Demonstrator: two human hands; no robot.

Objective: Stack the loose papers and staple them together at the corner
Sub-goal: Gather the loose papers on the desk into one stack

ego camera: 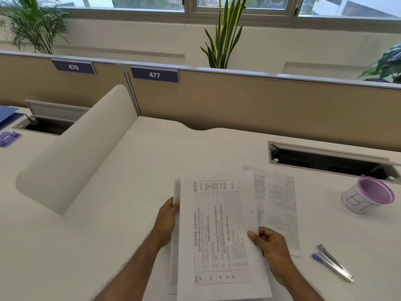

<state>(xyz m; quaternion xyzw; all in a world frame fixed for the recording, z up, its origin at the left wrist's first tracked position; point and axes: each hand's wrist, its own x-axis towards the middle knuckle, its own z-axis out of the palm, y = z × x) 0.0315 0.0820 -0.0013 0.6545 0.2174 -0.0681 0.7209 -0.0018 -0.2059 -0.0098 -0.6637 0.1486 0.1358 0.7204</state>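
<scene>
Papers (219,235) fill the lower centre of the frame, held just above the tabletop (108,235) by both hands. The left hand (168,222) has its grip clamped on the left edge of the sheets; the right hand (271,246) has its grip clamped on the right edge, thumb on top of the printed table. The edges are uneven, one sheet showing past the left side. More sheets (280,205) lie flat just right of the held ones, partly under them. A stapler (332,262) lies at lower right, near the right hand. Farther right stands a cup (366,196) with a purple rim. At far left lies a purple punch (8,138)
</scene>
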